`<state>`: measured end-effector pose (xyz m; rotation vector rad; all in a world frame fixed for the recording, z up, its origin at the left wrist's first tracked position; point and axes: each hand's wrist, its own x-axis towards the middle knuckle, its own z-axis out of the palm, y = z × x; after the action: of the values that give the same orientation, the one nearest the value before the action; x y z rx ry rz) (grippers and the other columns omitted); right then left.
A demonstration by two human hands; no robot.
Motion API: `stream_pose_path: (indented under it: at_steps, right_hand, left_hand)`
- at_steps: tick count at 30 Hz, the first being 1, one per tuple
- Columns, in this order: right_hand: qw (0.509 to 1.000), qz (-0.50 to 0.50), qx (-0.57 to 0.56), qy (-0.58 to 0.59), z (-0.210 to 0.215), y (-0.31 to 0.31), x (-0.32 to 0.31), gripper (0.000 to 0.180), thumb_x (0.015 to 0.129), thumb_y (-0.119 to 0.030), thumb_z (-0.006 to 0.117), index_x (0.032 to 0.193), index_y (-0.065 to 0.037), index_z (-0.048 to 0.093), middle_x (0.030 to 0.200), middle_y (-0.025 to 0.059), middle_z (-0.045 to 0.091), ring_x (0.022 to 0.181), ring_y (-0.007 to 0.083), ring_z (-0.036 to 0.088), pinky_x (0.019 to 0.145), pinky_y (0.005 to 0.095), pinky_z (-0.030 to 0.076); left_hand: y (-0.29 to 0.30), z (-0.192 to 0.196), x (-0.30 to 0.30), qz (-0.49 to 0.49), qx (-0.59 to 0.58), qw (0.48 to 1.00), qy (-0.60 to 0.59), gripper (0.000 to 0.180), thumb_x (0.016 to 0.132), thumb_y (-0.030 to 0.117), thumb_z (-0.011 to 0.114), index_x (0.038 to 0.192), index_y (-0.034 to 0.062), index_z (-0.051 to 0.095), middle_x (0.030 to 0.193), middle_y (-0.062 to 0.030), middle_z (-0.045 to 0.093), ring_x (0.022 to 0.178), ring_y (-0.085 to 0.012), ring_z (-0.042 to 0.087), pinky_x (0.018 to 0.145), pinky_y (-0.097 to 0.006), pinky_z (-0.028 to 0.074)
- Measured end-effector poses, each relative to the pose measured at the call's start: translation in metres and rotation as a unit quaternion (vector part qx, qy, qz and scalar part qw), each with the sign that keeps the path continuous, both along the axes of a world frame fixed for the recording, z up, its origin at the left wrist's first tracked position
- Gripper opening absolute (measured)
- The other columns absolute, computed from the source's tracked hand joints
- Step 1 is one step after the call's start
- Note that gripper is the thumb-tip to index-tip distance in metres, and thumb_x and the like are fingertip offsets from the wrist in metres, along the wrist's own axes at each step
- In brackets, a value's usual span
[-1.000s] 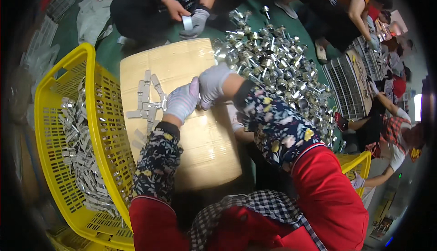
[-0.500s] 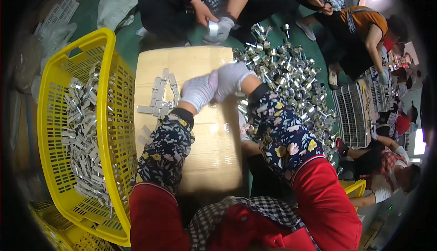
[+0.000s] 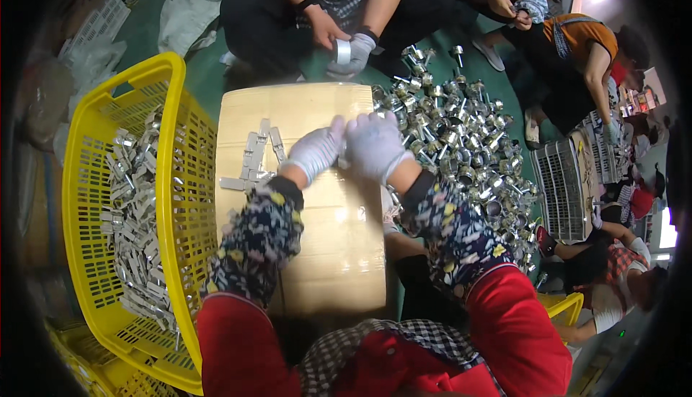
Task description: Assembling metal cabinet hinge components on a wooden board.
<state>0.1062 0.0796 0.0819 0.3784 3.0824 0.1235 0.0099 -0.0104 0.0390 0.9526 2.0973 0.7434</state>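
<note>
My left hand (image 3: 315, 152) and my right hand (image 3: 375, 146), both in pale gloves, meet over a tan cardboard surface (image 3: 324, 253). Their fingers are curled, with the fingertips close together. Between them a small bit of shiny metal shows below the fingers; the hands hide the rest, so its kind cannot be made out. Left of my left hand, several flat grey metal clips (image 3: 254, 153) lie loosely joined in a rough angled row on the cardboard.
A yellow plastic basket (image 3: 167, 181) full of metal clips stands at the left. Round metal pieces with stems (image 3: 468, 137) are heaped on the green floor at the right. A co-worker's gloved hand (image 3: 352, 57) holds a whitish roll across from me. Grey crates (image 3: 559, 188) stand farther right.
My right hand has turned and drawn slightly back from my left, so its back now faces up. The hands no longer overlap as much. The clips on the cardboard stay put.
</note>
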Motion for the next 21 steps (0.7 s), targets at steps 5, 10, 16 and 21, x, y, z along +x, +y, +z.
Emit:
stream_pose_path:
  at_steps: [5,10,16,21]
  right_hand:
    - [0.946,-0.053,-0.165,-0.274,0.029,0.035,-0.032,0.046,0.049,-0.033,0.068,0.084,-0.002,0.063,0.085,0.0166,0.062,0.081,0.0281,0.060,0.074,0.0359,0.045]
    - [0.995,0.018,0.078,-0.067,0.001,0.007,-0.020,0.042,0.065,-0.031,0.063,0.100,-0.011,0.054,0.095,0.0077,0.056,0.095,0.0239,0.053,0.084,0.0403,0.033]
    - [0.970,-0.018,-0.075,-0.229,0.024,0.019,-0.029,0.047,0.055,-0.034,0.068,0.093,-0.009,0.059,0.089,0.0106,0.061,0.088,0.0258,0.058,0.080,0.0379,0.039]
    - [0.983,-0.025,-0.061,-0.173,0.013,0.020,-0.022,0.044,0.059,-0.034,0.065,0.092,-0.006,0.059,0.087,0.0109,0.061,0.085,0.0255,0.058,0.080,0.0385,0.039]
  left_hand:
    - [0.009,0.012,0.011,-0.011,-0.023,0.981,0.194,0.055,0.087,0.041,0.016,0.097,0.0012,0.053,0.094,-0.0237,0.056,0.092,-0.0362,0.052,0.084,-0.041,0.038]
    - [0.012,0.004,-0.008,-0.040,-0.007,0.991,0.129,0.058,0.087,0.038,0.014,0.097,-0.0005,0.055,0.100,-0.0213,0.055,0.096,-0.0349,0.051,0.086,-0.041,0.036]
    - [0.020,0.007,-0.014,-0.037,-0.092,0.994,0.055,0.067,0.087,0.045,0.010,0.101,-0.0042,0.054,0.101,-0.0254,0.054,0.101,-0.0374,0.047,0.089,-0.039,0.034]
    - [0.025,0.011,-0.019,-0.041,-0.059,0.997,0.020,0.063,0.084,0.046,0.015,0.101,-0.0023,0.051,0.100,-0.0265,0.054,0.099,-0.0378,0.048,0.089,-0.040,0.033]
